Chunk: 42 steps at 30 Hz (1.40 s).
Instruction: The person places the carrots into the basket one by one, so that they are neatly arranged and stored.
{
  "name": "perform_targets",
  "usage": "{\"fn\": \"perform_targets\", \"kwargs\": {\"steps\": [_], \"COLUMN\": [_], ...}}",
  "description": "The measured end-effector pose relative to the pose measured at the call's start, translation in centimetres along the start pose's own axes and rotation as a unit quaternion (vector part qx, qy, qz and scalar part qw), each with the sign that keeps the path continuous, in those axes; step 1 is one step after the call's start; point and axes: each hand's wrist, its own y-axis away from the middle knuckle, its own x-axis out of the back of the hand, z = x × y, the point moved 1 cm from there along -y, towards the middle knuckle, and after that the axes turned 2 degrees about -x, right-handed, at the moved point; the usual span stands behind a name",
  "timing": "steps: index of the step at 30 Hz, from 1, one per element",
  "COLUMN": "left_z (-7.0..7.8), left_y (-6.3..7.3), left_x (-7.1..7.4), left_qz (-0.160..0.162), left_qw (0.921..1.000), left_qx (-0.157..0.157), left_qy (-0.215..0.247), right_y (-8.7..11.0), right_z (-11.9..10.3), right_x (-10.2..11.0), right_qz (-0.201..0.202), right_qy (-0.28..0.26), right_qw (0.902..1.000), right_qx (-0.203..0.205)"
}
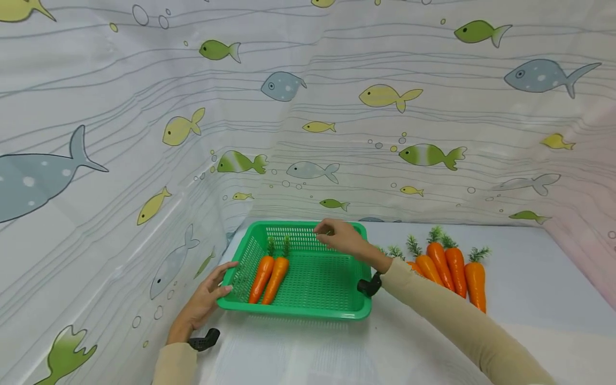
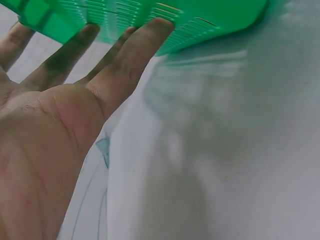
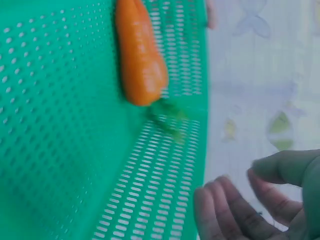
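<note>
A green plastic basket point(image 1: 317, 312) with slotted sides sits on the white surface, holding two orange carrots with leafy tops, the left carrot point(image 1: 261, 279) and the right carrot point(image 1: 276, 279) lying side by side. My left hand point(image 1: 206, 295) is at the basket's left side; in the left wrist view its extended fingers point(image 2: 132, 62) touch the slotted outer wall from below. Over the back right rim my right hand point(image 1: 344, 238) hovers, fingers loosely bent. Between its thumb and fingertips there is a gap with nothing in it, as the right wrist view shows.
Right of the basket lies a group of several carrots point(image 1: 454, 267) with green tops, partly hidden by my right forearm. A fish-patterned sheet point(image 1: 356, 128) hangs at the back and left. Dark wrist cameras point(image 1: 369, 285) sit on both wrists.
</note>
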Motion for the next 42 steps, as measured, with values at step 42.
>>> {"fn": "perform_targets", "kwargs": {"steps": [42], "left_z": [-0.7], "left_y": [0.3], "left_x": [0.2], "left_qz": [0.004], "left_qw": [0.9987], "left_qx": [0.011], "left_qy": [-0.050], "right_y": [24.4], "right_z": [16.6], "right_x": [16.6], "right_qz": [0.236], "right_qy": [0.116], "right_qw": [0.9473], "right_qx": [-0.183]}}
